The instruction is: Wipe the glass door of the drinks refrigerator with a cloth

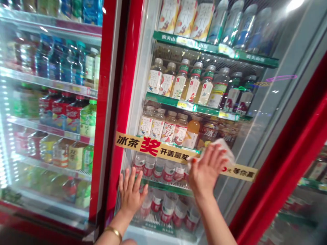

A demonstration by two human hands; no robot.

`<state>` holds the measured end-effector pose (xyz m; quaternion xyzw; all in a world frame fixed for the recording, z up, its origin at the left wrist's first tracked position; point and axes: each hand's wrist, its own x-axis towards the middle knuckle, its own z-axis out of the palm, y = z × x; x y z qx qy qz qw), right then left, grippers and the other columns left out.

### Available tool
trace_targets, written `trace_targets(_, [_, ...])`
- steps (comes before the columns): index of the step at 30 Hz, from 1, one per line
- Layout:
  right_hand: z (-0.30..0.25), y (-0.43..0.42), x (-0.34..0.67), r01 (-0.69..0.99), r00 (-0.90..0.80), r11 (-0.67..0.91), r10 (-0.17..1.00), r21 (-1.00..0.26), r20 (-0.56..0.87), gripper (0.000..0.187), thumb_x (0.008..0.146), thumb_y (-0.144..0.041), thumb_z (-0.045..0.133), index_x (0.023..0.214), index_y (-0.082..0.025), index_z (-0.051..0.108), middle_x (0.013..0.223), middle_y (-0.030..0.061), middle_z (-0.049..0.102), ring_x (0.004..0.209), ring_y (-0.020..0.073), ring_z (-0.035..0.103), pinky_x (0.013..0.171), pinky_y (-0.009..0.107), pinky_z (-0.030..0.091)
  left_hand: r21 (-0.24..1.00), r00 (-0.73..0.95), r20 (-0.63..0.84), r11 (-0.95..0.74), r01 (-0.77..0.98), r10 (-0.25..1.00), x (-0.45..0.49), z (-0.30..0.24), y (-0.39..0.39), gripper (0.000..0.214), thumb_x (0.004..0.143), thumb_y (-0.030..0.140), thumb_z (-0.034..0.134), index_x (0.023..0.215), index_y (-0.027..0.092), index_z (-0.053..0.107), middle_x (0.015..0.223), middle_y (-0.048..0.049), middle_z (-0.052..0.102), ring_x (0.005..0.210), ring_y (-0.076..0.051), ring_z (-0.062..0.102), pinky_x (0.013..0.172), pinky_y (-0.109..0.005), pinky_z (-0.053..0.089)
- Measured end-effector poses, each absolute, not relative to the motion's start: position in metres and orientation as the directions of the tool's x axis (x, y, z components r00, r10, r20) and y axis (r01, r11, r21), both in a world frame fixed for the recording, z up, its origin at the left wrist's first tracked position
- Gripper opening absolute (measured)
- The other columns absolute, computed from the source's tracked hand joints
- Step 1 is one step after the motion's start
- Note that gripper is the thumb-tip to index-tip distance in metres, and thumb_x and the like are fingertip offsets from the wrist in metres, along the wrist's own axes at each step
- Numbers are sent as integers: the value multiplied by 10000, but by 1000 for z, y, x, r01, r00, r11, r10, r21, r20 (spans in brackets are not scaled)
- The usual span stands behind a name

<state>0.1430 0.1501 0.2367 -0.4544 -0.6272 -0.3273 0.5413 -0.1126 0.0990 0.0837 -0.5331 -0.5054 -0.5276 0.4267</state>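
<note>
My left hand (pixel 130 194) lies flat on the glass door (pixel 163 234) of a drinks fridge, near its left frame, with fingers spread. A gold-coloured bangle (pixel 114 232) circles that wrist. Farther right and higher, my right hand (pixel 206 172) presses a white cloth (pixel 228 151) to the same glass. The cloth sticks out past the fingers on the right and a little on the left. Both lie over a yellow sticker strip (pixel 129 141) with printed characters that crosses the door; hand and cloth hide part of its lettering.
Behind the glass, bottles (pixel 193 85) stand in rows on green-edged shelves (pixel 173 101). A red frame (pixel 283 160) runs along the door's right side. To the left stands another fridge with a red frame (pixel 102 85) and several shelves of drinks. More shelves show at the far right.
</note>
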Motion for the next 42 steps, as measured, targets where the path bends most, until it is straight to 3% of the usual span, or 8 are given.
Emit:
trace_targets(3, [189, 129, 94, 721, -566, 535, 90, 439, 820, 766, 1090, -540, 504, 1750, -215, 291, 1823, 61, 302, 1739, 278, 97, 1392, 504, 186, 53, -43, 995, -124, 991, 85, -116, 83, 100, 835, 986, 306, 656, 1736, 262, 293, 1822, -101, 261, 1729, -275, 187, 1433, -548, 139])
trace_targets(6, [151, 122, 109, 462, -811, 594, -18, 659, 585, 597, 1082, -584, 537, 1614, -314, 556, 1739, -65, 470, 1697, 146, 226, 1338, 292, 253, 50, -38, 995, -123, 991, 92, -118, 81, 99, 828, 989, 301, 654, 1735, 258, 297, 1824, -95, 260, 1733, -268, 167, 1438, -539, 95])
trace_targets(9, [173, 132, 153, 613, -728, 507, 63, 607, 683, 581, 1098, -487, 534, 1653, -318, 500, 1719, -20, 505, 1687, 200, 280, 1368, 390, 226, 71, -60, 993, -116, 991, 99, -116, 79, 100, 853, 975, 315, 682, 1735, 268, 296, 1811, -110, 299, 1728, -283, 191, 1434, -565, 114])
trace_targets(15, [268, 147, 123, 932, -195, 342, 190, 121, 962, 803, 1109, -407, 469, 1771, -154, 93, 1848, 162, 165, 1732, 398, 36, 1347, 736, 179, 100, -90, 992, -109, 989, 89, -113, 77, 102, 857, 970, 322, 685, 1734, 297, 296, 1797, -103, 337, 1718, -293, 230, 1421, -590, 173])
trace_targets(23, [180, 118, 92, 490, -791, 536, -57, 688, 609, 479, 1122, -386, 366, 1502, -411, 657, 1715, -229, 433, 1690, 45, 201, 1271, 202, 389, 66, -54, 994, -129, 989, 100, -119, 74, 101, 777, 1006, 293, 591, 1731, 273, 311, 1809, -91, 311, 1722, -275, 214, 1431, -563, 144])
trace_targets(30, [303, 140, 87, 835, -450, 412, 132, 364, 883, 726, 1117, -403, 465, 1756, -182, 202, 1819, 122, 249, 1728, 331, 130, 1385, 668, 141, 88, -78, 993, -116, 989, 89, -116, 74, 102, 800, 983, 300, 656, 1717, 263, 340, 1794, -113, 354, 1719, -294, 228, 1424, -588, 168])
trace_targets(38, [285, 134, 14, 96, -957, 585, -168, 805, 236, 535, 1098, -424, 486, 1620, -314, 531, 1763, -108, 412, 1690, 129, 266, 1401, 368, 227, 42, -35, 998, -157, 987, 44, -107, 56, 101, 510, 968, 419, 683, 1466, 316, 639, 1731, -81, 482, 1711, -317, 258, 1415, -632, 174])
trace_targets(42, [380, 143, 18, 406, -827, 594, -86, 695, 556, 671, 1123, -514, 442, 1729, -251, 331, 1833, 42, 266, 1725, 266, 175, 1405, 570, 186, -4, 12, 999, -187, 982, 41, -110, 55, 100, 633, 894, 595, 760, 1467, 349, 657, 1706, -54, 520, 1703, -356, 273, 1411, -659, 151])
